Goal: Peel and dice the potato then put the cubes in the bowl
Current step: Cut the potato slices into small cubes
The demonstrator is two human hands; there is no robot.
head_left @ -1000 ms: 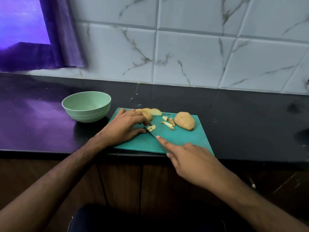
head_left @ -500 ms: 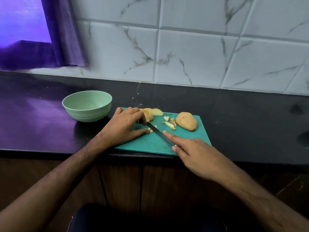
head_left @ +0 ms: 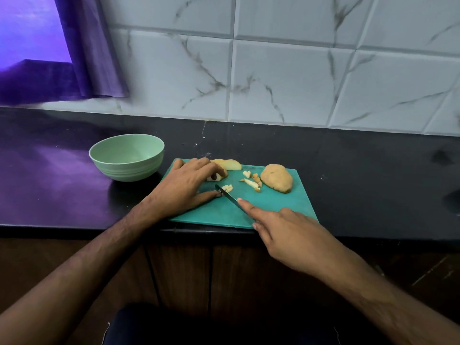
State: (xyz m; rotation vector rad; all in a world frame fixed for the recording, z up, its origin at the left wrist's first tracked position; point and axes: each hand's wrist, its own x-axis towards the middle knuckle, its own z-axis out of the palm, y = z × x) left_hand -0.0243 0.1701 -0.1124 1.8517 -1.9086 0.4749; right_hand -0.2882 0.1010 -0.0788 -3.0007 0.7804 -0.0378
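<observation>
A teal cutting board lies on the black counter. My left hand holds a potato slice down near the board's far left corner. My right hand grips a knife, index finger stretched along the blade, tip beside a few small cubes. More slices lie behind my left hand. Loose cut bits sit mid-board. A half potato rests dome up at the far right. The pale green bowl stands left of the board, nothing visible inside.
The black counter runs wide to the right and left, its front edge just under the board. A marble-tiled wall rises behind. A purple curtain hangs at the far left.
The knife was drawn back toward me and then pushed forward again, its tip now by the small cubes. My left hand stayed on the slice.
</observation>
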